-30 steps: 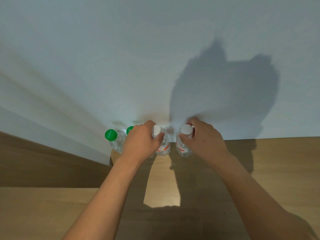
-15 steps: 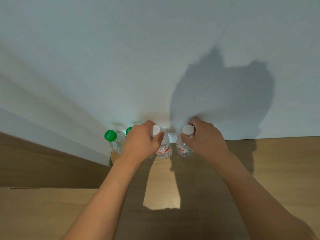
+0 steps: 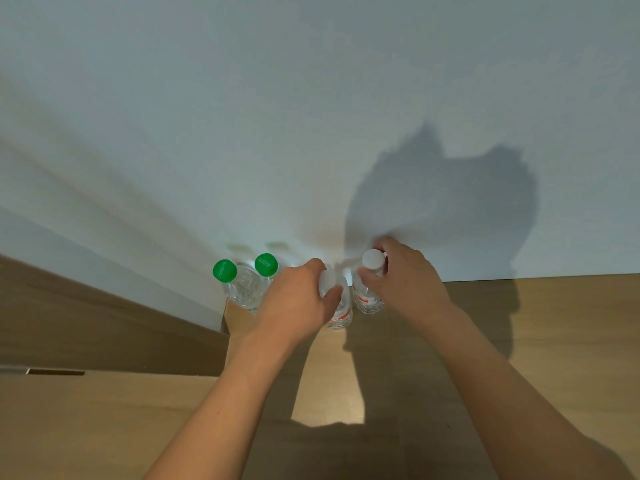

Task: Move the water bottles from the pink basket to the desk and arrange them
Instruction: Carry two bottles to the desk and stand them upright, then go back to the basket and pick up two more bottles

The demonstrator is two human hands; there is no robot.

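At about ten o'clock from the hands, two green-capped bottles stand upright against the wall point(image 3: 311, 98) at the back edge of the counter point(image 3: 554, 341): the outer green-capped bottle point(image 3: 239, 285) and, just to its right, the second green-capped bottle point(image 3: 266, 265), whose body is partly hidden behind the left hand. Both look settled and need no more attention.

The left hand point(image 3: 294, 303) is curled round the neck of the left white-capped bottle point(image 3: 337, 310), thumb and fingers clamped just under the cap. This bottle sits a little nearer the person than the rest of the row, so the step in hand appears to be lining it up. Doing it well probably means sliding or lifting it gently toward twelve o'clock until it is level with its neighbours, keeping it upright and leaving a small gap so it does not knock the second green-capped bottle.

At three o'clock from it, the right hand point(image 3: 405, 282) pinches the neck of the right white-capped bottle point(image 3: 367, 296), which stands close to the wall. Holding it steady while the left one moves should stop the two touching bottles from tipping each other. A grip so high on the neck gives little control, so slow movement seems wise.

The pink basket is not in view.
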